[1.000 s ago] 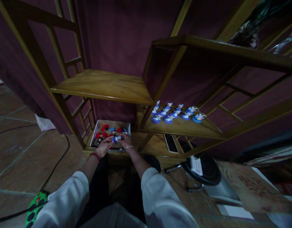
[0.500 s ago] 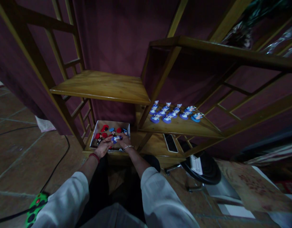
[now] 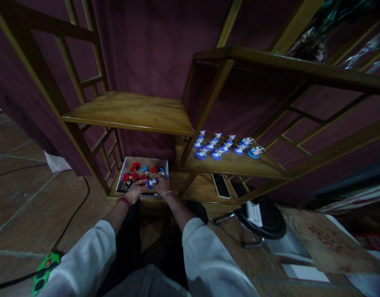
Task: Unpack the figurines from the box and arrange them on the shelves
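A small purple-and-white figurine (image 3: 152, 182) lies on its side between my two hands, above the front of a white cardboard box (image 3: 118, 182). My left hand (image 3: 135, 191) supports it from the left with the fingers closed on its base end. My right hand (image 3: 161, 186) grips its other end from the right. Inside the box are several figurines with red and blue parts, among them a red one (image 3: 135, 166). To the right, several purple-based figurines (image 3: 217, 153) stand upright in rows on a wooden shelf (image 3: 254, 167), along with a blue-based one (image 3: 255, 152).
A phone (image 3: 221, 185) lies on the lower board right of the box. Above the box juts another wooden shelf (image 3: 130, 110). A black round stool (image 3: 270, 220) stands at right. A green device (image 3: 46, 270) with a cable is at lower left.
The figurine stays between both hands, with its pose nearly the same. The view has shifted very slightly; the shelf figurines and the box stand as before.
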A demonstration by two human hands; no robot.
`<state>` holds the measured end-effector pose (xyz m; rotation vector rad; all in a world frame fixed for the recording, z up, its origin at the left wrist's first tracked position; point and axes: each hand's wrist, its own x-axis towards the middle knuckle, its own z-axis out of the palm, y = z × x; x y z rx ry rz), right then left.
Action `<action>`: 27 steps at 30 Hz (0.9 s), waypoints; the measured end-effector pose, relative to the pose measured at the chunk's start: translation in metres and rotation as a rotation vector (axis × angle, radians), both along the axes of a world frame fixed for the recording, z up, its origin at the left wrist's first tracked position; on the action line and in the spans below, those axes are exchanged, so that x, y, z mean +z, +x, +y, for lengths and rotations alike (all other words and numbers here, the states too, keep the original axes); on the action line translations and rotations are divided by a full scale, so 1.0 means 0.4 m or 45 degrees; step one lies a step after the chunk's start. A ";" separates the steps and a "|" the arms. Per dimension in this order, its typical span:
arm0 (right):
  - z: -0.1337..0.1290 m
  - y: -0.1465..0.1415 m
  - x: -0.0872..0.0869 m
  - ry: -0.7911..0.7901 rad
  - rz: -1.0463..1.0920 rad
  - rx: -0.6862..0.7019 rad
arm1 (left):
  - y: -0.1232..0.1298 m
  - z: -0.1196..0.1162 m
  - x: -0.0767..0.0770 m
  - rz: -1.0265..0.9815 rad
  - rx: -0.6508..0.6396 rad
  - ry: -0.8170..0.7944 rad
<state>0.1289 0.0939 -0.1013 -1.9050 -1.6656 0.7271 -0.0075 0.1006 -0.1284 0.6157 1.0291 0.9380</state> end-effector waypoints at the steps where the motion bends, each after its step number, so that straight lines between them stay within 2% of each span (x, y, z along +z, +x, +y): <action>1: -0.001 0.003 -0.001 -0.010 -0.017 0.009 | 0.002 0.002 -0.003 0.029 -0.008 -0.002; 18: 0.010 0.043 -0.049 -0.108 -0.210 0.080 | 0.064 0.040 -0.030 0.494 -0.150 0.049; 23: 0.021 0.043 -0.074 -0.114 -0.246 0.124 | 0.081 0.050 -0.042 0.739 -0.246 0.110; 27: 0.028 0.037 -0.088 -0.107 -0.294 0.171 | 0.083 0.059 -0.057 1.038 -0.327 0.206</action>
